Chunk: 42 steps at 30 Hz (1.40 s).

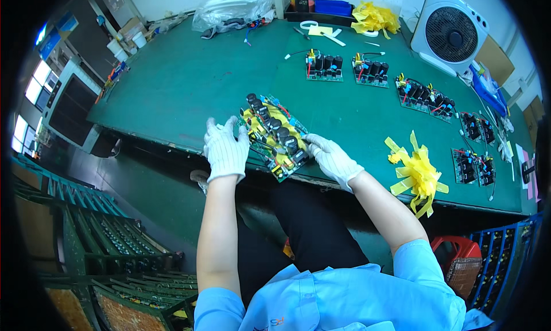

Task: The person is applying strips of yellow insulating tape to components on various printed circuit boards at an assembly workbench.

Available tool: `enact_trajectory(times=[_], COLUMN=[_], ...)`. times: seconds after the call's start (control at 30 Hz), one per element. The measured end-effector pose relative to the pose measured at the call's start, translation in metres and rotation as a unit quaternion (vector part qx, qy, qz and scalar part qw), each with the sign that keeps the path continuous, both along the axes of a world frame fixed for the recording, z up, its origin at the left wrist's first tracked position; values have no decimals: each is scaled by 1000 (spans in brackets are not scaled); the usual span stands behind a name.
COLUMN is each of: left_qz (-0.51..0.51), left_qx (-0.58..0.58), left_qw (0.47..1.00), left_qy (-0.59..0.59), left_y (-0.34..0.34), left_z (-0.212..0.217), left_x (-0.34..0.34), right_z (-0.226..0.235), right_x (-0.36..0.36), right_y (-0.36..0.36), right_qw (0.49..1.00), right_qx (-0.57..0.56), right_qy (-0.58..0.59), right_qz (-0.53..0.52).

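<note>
A long circuit board [274,133] lies slantwise at the table's front edge, its near end jutting past it. Black cylindrical parts and yellow tape cover its top. Both my hands wear white striped gloves. At the board's right edge, my right hand [334,159] grips it, with some fingers hidden. My left hand [227,148] is at the left edge, its fingers apart and the thumb side against the board. To the right of my right hand, a bunch of yellow tape strips [420,175] rests on the green table [178,84].
Several smaller circuit boards [324,66] with wires stand along the table's far and right sides. A white fan [449,32] is at the back right, near more yellow strips [376,18]. Clear plastic bags [235,7] lie at the back. Racks of boards [109,233] are at lower left.
</note>
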<state>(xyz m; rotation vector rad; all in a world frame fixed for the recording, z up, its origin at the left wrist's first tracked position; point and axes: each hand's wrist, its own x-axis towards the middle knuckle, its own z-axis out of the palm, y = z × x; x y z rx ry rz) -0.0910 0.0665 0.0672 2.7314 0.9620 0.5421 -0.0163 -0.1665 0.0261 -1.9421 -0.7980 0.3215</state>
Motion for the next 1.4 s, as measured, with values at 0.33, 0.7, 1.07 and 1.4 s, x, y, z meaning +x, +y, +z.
enact_trajectory(times=[0.33, 0.7, 1.07, 1.4], left_qz=[-387, -346, -321, -419], left_qx=[38, 167, 180, 134], left_qw=[870, 923, 919, 889], left_qy=[-303, 5, -140, -127], left_y=[-21, -78, -75, -54], left_z=[13, -15, -31, -30], left_x=[16, -16, -2, 13], right_z=[69, -8, -18, -18], right_x=[0, -4, 3, 0], right_y=[5, 6, 18, 37], right_qw=[991, 990, 986, 973], right_qx=[112, -106, -111, -27], right_qy=[15, -95, -119, -207], right_qz=[-78, -8, -43, -101])
